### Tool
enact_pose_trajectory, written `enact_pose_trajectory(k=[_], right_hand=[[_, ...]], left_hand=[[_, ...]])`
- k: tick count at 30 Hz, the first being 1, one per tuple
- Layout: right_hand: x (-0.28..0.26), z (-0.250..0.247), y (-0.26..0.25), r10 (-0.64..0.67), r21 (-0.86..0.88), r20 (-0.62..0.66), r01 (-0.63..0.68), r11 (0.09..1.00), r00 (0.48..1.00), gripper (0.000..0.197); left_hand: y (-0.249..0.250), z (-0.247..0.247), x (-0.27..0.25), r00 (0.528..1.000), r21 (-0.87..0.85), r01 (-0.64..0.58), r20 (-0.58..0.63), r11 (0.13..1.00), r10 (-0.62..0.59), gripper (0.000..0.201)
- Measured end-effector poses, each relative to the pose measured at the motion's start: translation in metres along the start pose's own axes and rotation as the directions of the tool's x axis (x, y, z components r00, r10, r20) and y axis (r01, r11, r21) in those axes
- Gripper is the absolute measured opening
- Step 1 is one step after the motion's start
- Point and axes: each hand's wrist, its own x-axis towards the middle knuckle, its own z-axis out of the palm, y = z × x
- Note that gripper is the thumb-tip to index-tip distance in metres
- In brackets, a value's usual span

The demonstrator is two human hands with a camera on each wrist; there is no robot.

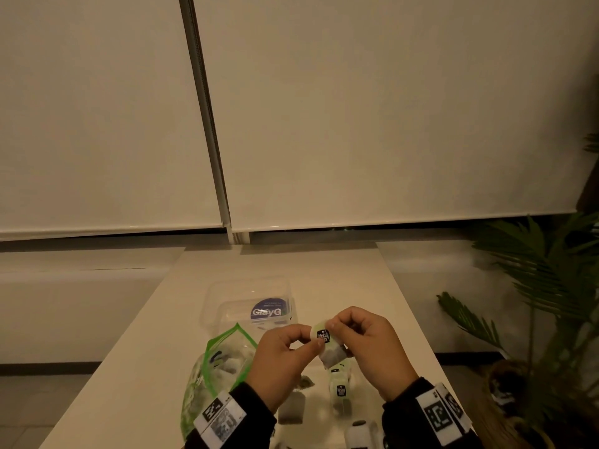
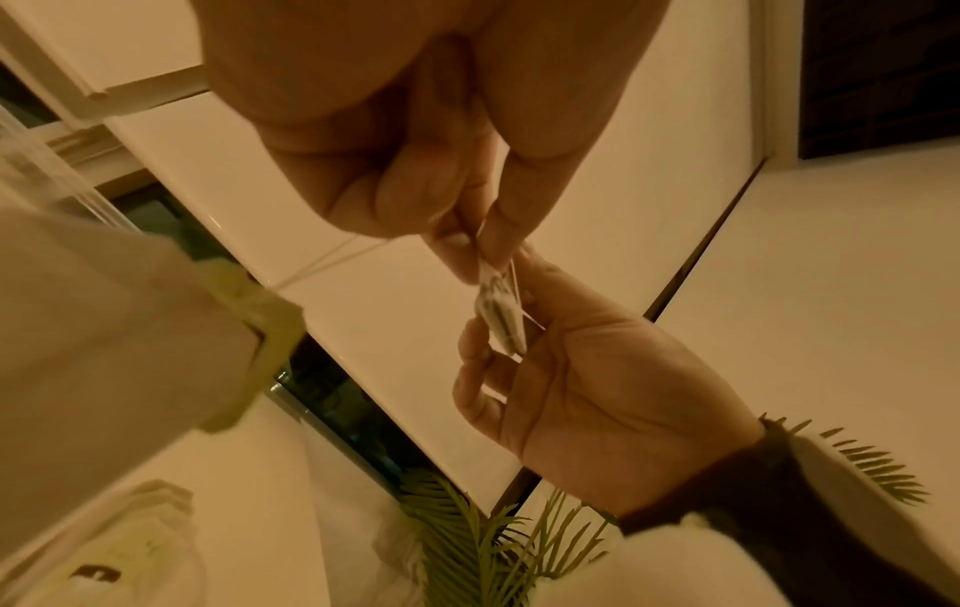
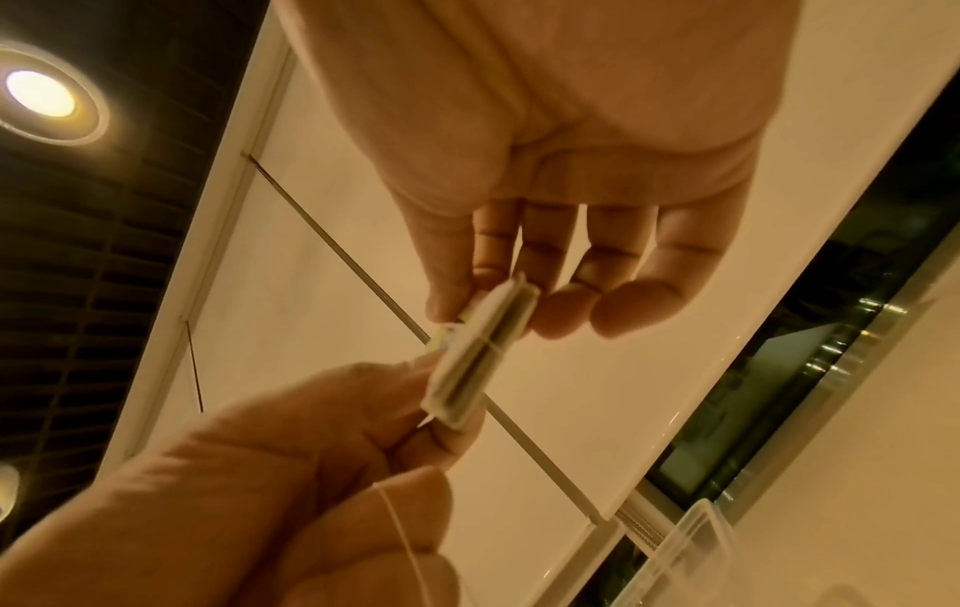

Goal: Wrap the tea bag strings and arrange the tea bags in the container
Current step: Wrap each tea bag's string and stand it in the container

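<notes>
Both hands hold one tea bag (image 1: 331, 354) above the white table (image 1: 372, 286), its pale green tag (image 1: 321, 333) facing up. My left hand (image 1: 315, 339) pinches the bag's left edge; my right hand (image 1: 335, 328) pinches the tag end. In the left wrist view the left hand (image 2: 475, 250) pinches the tea bag (image 2: 499, 324) and a thin string (image 2: 332, 254) runs off to the left. In the right wrist view the right hand (image 3: 467, 304) holds the folded bag (image 3: 480, 353), string turns cross it, and string (image 3: 400, 529) lies over the left fingers.
A clear plastic container (image 1: 227, 296) with a blue label stands behind the hands. A green-edged zip bag (image 1: 223, 361) of tea bags lies at the left. Several loose tea bags (image 1: 293, 408) lie on the table near my wrists. A potted palm (image 1: 534, 286) stands at the right.
</notes>
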Motion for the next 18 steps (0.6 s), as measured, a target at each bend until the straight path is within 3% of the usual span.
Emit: enact_pose_trajectory(k=[4, 9, 15, 18], right_hand=[[-0.001, 0.000, 0.003, -0.003, 0.001, 0.001, 0.003, 1.000, 1.000, 0.023], [-0.005, -0.007, 0.004, 0.028, 0.039, 0.123, -0.033, 0.999, 0.992, 0.008], [-0.003, -0.012, 0.017, 0.010, -0.023, 0.085, -0.008, 1.000, 0.996, 0.011], [-0.003, -0.014, 0.018, 0.020, -0.025, 0.090, -0.017, 1.000, 0.996, 0.007]], left_hand=[[-0.004, 0.001, 0.004, 1.000, 0.042, 0.000, 0.011, 0.999, 0.000, 0.013], [-0.009, 0.002, 0.004, 1.000, 0.028, 0.006, -0.007, 1.000, -0.006, 0.015], [-0.010, 0.007, -0.001, 1.000, -0.019, 0.019, 0.019, 1.000, -0.018, 0.006], [-0.014, 0.008, 0.000, 1.000, 0.048, -0.019, 0.013, 0.999, 0.019, 0.013]])
